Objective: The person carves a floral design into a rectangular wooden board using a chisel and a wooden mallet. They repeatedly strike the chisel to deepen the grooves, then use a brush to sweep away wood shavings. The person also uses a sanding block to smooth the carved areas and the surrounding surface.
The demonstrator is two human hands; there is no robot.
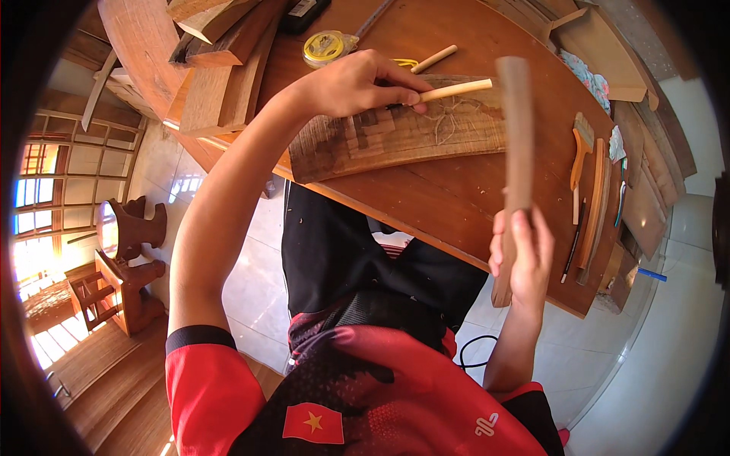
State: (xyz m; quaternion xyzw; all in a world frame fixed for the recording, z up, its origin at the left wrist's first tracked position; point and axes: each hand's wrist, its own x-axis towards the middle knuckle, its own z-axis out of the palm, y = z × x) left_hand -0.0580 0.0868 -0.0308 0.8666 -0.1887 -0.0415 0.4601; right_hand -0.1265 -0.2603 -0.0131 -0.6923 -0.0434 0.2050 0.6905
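My left hand (359, 85) is closed round the lower part of a carving chisel, whose pale round wooden handle (460, 90) points to the right. Its blade is mostly hidden by the fingers and meets the board around the fingertips. Under it lies a brown wooden board (464, 140) with drawn lines and a patch of cut, stepped relief on its left half. My right hand (526, 251) grips a flat wooden bar (518, 137) near its lower end. The bar stands upright to the right of the chisel handle, apart from it, its upper end blurred by motion.
On the table (449, 205) are a yellow tape measure (325, 49), another pale wooden handle (435, 59) and an orange-handled brush (582, 152). Long wooden strips (597, 205) lie at the right edge. Stacked timber (228, 91) stands at the left, beside a crumpled cloth-free corner.
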